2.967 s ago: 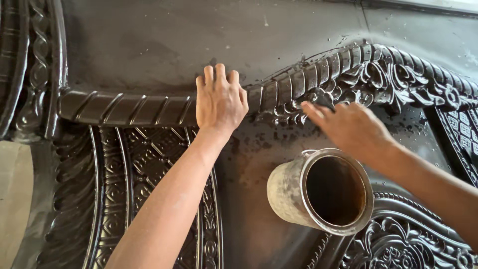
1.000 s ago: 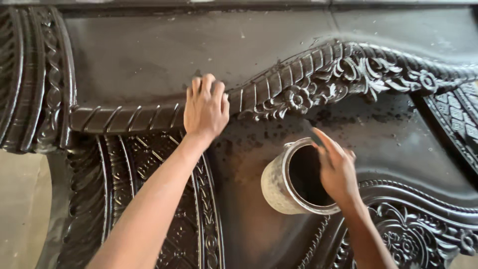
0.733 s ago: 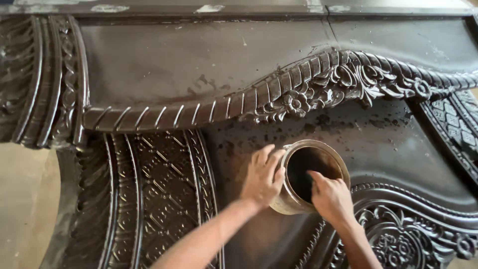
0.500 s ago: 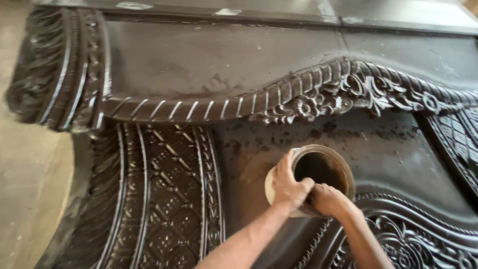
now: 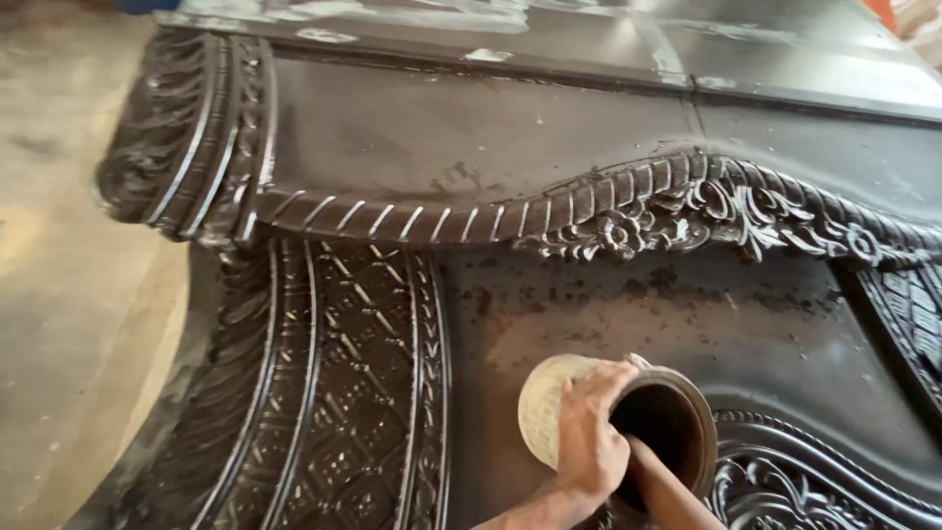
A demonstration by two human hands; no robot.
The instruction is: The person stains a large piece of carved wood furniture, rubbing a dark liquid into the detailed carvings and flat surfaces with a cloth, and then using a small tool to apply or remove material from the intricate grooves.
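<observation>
**Stain tin gripped on carved dark panel**

A large carved wooden panel (image 5: 589,196), coated dark and glossy, fills the frame. At five o'clock a stained metal tin (image 5: 549,407) is tilted on it, clasped at the rim by the left hand (image 5: 589,442). The right hand (image 5: 653,471) is plunged inside; its grip cannot be told. Tipped further, the tin could spill over the wet finish.

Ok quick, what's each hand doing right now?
Left hand: closed over the rim of the metal can.
Right hand: reaches inside the can, hidden; cannot be told.
</observation>
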